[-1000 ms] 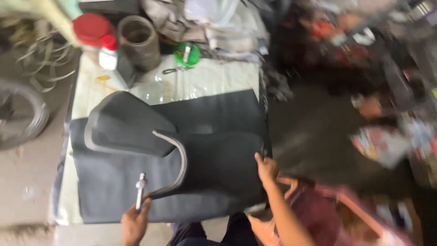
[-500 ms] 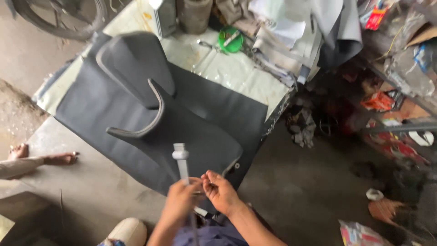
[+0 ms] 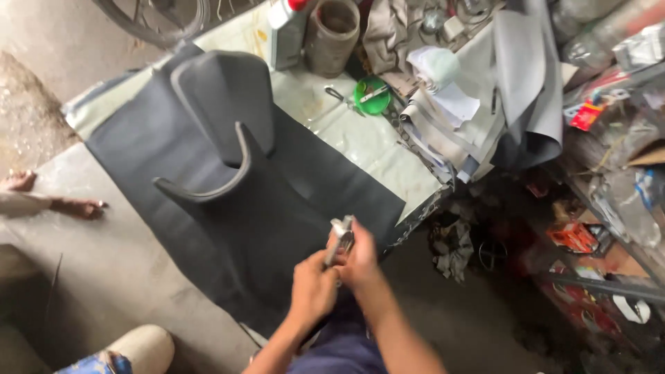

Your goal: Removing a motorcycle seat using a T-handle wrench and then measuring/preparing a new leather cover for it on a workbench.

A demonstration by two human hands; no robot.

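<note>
While my left hand (image 3: 313, 289) and right hand (image 3: 358, 257) close together around the small silvery metal tool (image 3: 339, 239), held above the near edge of the dark grey vinyl sheet (image 3: 277, 208) bearing a moulded grey seat cover (image 3: 220, 104), I judge readying underway, steady grip next.

a small silvery metal tool with a blocky grey head (image 3: 341, 235) sits upright between both hands, head at the top, tilted a touch to the right, shaft hidden in the grip. the left hand (image 3: 313, 289) wraps the lower part from below; the right hand (image 3: 359, 257) closes on it just beside the head, the two hands touching. all this hangs over the near corner of a large dark grey sheet of leathery material (image 3: 270, 208) spread flat, and on that sheet lies a dark grey moulded seat shape (image 3: 222, 97) with a curved rim.
</note>
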